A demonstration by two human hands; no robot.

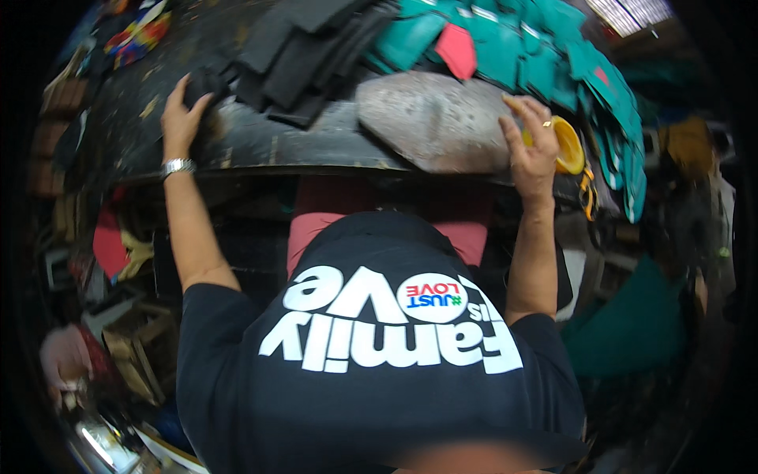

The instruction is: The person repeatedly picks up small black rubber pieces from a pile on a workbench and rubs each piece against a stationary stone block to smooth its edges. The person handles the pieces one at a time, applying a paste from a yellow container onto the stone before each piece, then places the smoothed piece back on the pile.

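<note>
My left hand (pixel 183 114), with a metal-banded watch at its wrist, is curled around a small black piece (pixel 207 88) at the left of the table. The piece looks like fabric or foam, but blur hides the detail. Beside it a pile of flat black pieces (pixel 304 59) lies in overlapping layers. In front of me rests a worn, greyish-brown slab (pixel 430 122), pointed at the left. My right hand (pixel 533 142) hovers at the slab's right end, thumb and fingers apart with nothing visible between them. Just right of that hand is a yellow round container or roll (pixel 568 144).
Teal fabric pieces (pixel 505 47) heap along the far right, some hanging over the edge, with a red piece (pixel 456 51) among them. Orange-handled scissors (pixel 587 193) appear at the table's right edge. A colourful cloth (pixel 138 35) lies far left on the dark table (pixel 260 150).
</note>
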